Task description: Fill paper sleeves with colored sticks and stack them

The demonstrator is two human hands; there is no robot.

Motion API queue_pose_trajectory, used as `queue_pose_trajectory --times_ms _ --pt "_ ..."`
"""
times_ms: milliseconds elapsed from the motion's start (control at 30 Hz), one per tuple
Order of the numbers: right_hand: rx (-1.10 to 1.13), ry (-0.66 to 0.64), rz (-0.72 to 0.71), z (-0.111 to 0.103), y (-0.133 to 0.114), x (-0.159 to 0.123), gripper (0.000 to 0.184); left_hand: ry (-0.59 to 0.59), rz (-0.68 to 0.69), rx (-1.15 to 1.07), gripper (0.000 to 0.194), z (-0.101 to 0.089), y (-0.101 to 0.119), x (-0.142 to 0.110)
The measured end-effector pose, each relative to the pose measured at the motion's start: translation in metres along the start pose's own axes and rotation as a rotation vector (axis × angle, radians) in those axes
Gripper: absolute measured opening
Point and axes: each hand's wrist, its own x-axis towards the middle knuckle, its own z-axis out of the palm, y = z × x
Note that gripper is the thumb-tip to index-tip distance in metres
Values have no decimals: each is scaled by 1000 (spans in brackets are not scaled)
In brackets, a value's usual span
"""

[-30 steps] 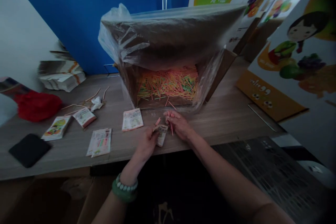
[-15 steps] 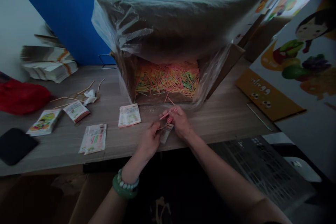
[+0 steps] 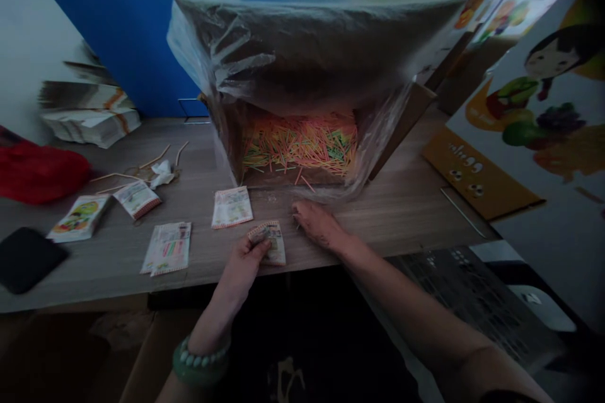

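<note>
My left hand (image 3: 246, 264) pinches a small printed packet (image 3: 274, 245) between thumb and fingers, just above the table's front edge. To the right of it, my right hand (image 3: 316, 225) rests low over the table with its fingers curled; whatever may be inside them is hidden. Behind the hands, a box lying on its side (image 3: 401, 129), lined with clear plastic, opens toward me. Thin pink, yellow and green sticks (image 3: 300, 145) fill its bottom, and a couple of loose ones lie at its front lip. Another printed packet (image 3: 232, 207) lies left of the box's front.
Further left on the table (image 3: 208, 245) lie flat packets (image 3: 167, 247), a small white carton (image 3: 80, 218), a black object (image 3: 31, 260), a red cloth-like thing (image 3: 42, 173) and stacked flat cartons (image 3: 89, 116). A large printed box (image 3: 482, 173) stands at the right.
My hands were together around pink sticks and a packet. They have parted: the left has moved left with the packet, the right stays near the box. The pink sticks no longer show in my hands.
</note>
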Motion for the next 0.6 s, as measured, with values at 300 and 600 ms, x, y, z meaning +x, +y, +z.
queue_pose_trajectory --times_ms 300,600 --pt "-318 3 -39 7 -23 -57 14 96 -140 -151 37 -4 12 -10" --pt "-305 153 -305 2 -19 -86 8 54 -156 -33 40 -4 14 -19"
